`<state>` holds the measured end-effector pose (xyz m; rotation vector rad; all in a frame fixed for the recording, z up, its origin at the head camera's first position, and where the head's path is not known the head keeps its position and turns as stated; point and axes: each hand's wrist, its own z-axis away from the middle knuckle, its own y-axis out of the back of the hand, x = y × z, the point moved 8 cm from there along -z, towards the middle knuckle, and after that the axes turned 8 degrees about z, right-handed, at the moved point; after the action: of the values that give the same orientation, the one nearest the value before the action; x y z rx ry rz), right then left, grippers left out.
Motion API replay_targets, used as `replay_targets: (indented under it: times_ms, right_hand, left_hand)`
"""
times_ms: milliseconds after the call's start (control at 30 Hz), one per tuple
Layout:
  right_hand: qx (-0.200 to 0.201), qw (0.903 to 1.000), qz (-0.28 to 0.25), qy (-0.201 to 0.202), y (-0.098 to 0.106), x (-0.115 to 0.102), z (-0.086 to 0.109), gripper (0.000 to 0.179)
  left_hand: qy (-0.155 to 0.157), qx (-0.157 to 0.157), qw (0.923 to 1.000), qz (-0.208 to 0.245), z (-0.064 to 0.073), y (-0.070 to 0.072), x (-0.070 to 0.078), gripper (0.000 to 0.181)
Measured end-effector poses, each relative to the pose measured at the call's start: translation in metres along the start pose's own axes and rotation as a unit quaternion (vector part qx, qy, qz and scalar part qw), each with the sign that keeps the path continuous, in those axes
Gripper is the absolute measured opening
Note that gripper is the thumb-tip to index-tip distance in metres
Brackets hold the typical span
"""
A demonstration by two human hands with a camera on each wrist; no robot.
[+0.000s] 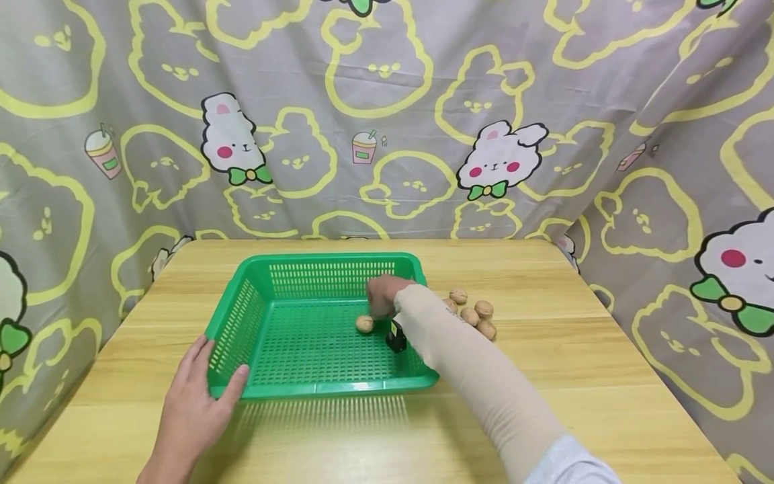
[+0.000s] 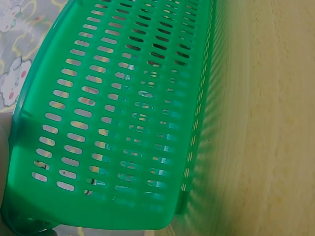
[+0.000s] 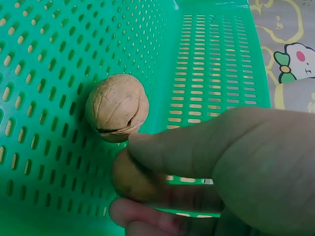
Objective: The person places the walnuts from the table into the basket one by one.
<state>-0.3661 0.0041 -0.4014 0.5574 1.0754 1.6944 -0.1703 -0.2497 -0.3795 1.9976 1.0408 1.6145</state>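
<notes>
A green plastic basket (image 1: 320, 388) with slotted walls stands on the table. My left hand (image 1: 196, 393) grips its near left corner, fingers along the left side and thumb at the front rim. The left wrist view shows mostly the slotted outer wall (image 2: 113, 113), with the hand barely visible at the edge. Inside the basket's right part, my right hand (image 1: 385, 296) reaches down. In the right wrist view its thumb and fingers pinch a walnut (image 3: 133, 179), partly covered. Another walnut (image 3: 118, 105), with a cracked shell, lies on the basket floor beside it.
Several walnuts (image 1: 484, 309) lie on the wooden table (image 1: 544, 383) to the right of the basket, some partly behind the right forearm. A patterned grey curtain (image 1: 387, 181) hangs behind the table and along its sides. A black wrist camera (image 1: 396, 338) sits on the right wrist.
</notes>
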Motion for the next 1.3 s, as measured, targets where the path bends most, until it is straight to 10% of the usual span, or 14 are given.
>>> replay_targets:
  times_ms: [733,1300]
  right_hand:
    - [0.011,0.9996,-0.027,-0.006,0.011,0.002,0.007,0.027]
    - [0.142,0.9888,0.003,0.047,0.077,0.006,0.040,0.040]
  left_hand:
    - [0.006,-0.001,1.0000,0.001,0.002,-0.001,0.001,0.078]
    - [0.001,0.003,1.0000,0.001,0.001,0.000,0.002,0.077]
